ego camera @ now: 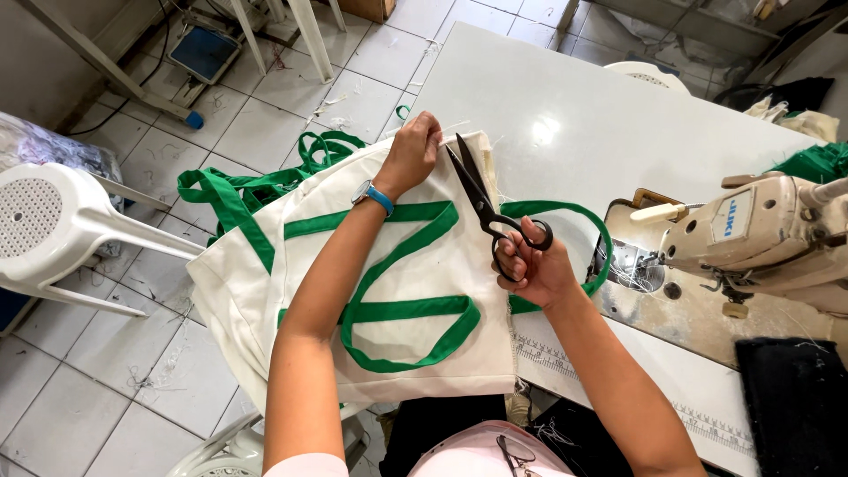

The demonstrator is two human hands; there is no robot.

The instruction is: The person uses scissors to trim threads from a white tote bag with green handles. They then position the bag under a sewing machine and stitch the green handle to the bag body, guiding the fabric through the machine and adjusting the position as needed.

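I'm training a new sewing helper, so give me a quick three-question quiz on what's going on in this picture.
1. True or false: the right hand holds black scissors.
2. What does the left hand grip? A) the cream bag at its top edge B) the sewing machine C) the white plastic chair
3. What colour are the bag's straps?

Key: 1 true. 2 A. 3 green.

Beige sewing machine on white table; white plastic chair over tiled floor.
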